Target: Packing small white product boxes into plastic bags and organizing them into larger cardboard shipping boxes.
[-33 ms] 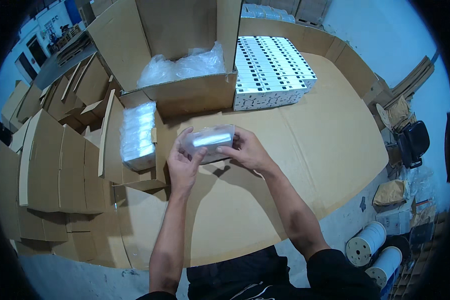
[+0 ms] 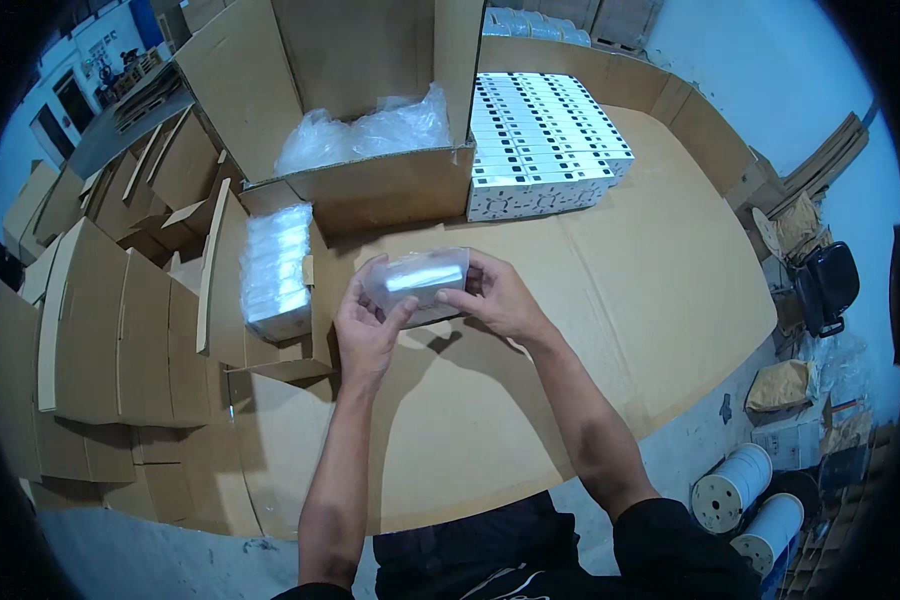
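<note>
Between my two hands is a small flat box in a clear plastic sleeve [image 2: 425, 275], light glinting off its top. My left hand [image 2: 366, 330] is closed on its left end, thumb at the near edge. My right hand [image 2: 502, 300] grips the right end, with its thumb lying on the near side. The box is held above the cardboard-covered tabletop [image 2: 530, 400]. Left of my left hand, an open carton [image 2: 322, 325] holds a row of plastic-wrapped boxes [image 2: 278, 270] standing side by side.
Behind my hands stands a tall open carton [image 2: 390, 185] with clear plastic bags [image 2: 370, 130] inside. To its right are stacked white boxes [image 2: 545, 150]. Cardboard cartons [image 2: 85, 320] crowd the left. White cable reels [image 2: 735, 485] and a black chair [image 2: 825, 288] are on the right.
</note>
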`<state>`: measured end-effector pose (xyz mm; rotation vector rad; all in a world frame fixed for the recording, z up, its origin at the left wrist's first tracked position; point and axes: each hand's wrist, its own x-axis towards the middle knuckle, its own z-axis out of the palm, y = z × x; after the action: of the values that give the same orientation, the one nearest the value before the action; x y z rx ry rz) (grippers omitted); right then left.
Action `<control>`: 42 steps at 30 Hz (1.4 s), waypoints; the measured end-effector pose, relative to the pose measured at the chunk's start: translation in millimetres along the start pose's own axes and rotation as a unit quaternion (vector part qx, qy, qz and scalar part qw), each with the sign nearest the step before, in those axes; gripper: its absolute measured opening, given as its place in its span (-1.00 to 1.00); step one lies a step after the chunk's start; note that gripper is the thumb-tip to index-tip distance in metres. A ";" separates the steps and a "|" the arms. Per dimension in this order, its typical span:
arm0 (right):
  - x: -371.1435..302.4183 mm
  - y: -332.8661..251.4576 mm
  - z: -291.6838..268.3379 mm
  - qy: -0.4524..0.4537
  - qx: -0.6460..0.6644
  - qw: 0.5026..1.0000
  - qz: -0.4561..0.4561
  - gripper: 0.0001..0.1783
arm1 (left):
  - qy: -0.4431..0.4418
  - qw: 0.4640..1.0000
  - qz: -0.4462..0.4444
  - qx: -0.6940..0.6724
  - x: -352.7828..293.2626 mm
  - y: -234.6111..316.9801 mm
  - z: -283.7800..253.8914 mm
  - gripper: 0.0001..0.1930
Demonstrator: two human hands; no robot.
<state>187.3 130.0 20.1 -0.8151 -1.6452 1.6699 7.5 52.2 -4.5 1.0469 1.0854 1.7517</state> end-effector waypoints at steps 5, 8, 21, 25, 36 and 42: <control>-1.3 3.7 -9.1 0.021 -0.026 0.999 0.012 -0.60 | -0.026 0.997 -0.047 0.051 1.5 -2.5 -6.9 -0.63; -5.3 -5.6 -9.1 0.023 -0.006 0.998 0.050 -0.70 | -0.029 0.994 -0.049 0.088 3.2 -6.4 -13.6 -0.72; -2.0 -2.4 -17.0 0.015 -0.031 0.997 -0.074 -0.87 | 0.030 0.991 0.032 0.127 1.9 -1.8 -9.7 -0.90; -1.3 1.3 -14.3 0.032 0.004 0.998 -0.058 -0.89 | 0.051 0.998 0.004 0.047 1.1 -1.9 -2.5 -0.84; 0.1 -1.9 1.6 0.090 0.056 0.987 -0.117 -0.69 | 0.079 0.996 -0.026 0.029 1.9 -11.9 -3.5 -0.79; -1.4 1.8 -22.9 -0.036 -0.021 0.973 -0.228 -0.65 | 0.087 0.995 -0.028 0.028 1.3 -8.1 -1.8 -0.79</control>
<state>206.4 142.6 17.9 -0.3575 -1.7598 1.3563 7.1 55.3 -12.2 0.9010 1.2651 1.8033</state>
